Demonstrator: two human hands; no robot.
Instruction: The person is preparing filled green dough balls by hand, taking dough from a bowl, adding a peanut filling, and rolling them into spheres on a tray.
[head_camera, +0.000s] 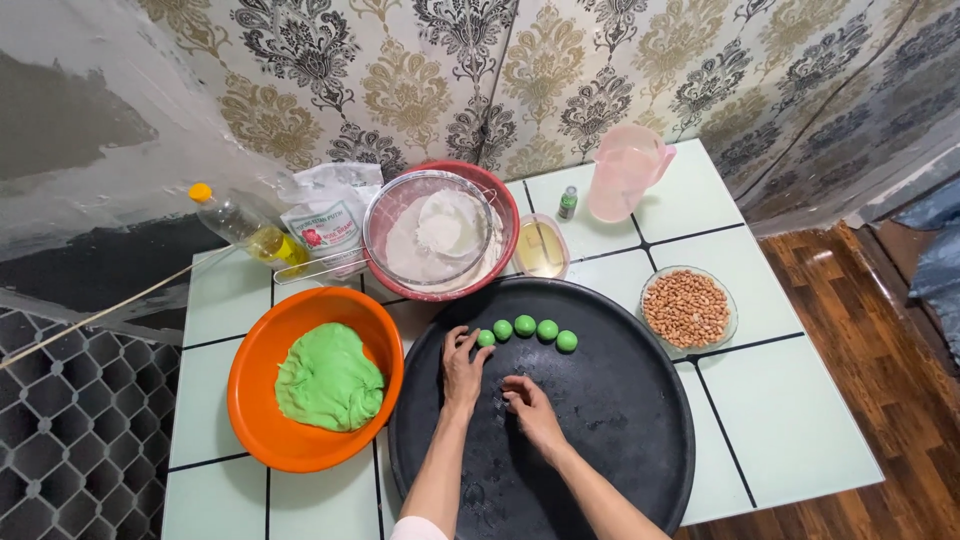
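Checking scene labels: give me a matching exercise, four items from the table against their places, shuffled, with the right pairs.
Things:
1. green dough mass
2. green dough balls
3. peanuts
4. pink jug

Places:
A. in a glass bowl right of the black tray
B. at the table's far edge, by the patterned wall
C. in the orange bowl left of the black tray
D. in a row on the black tray, by the left hand's fingertips

Pairs: 1-C, 2-D, 3-A, 4-B
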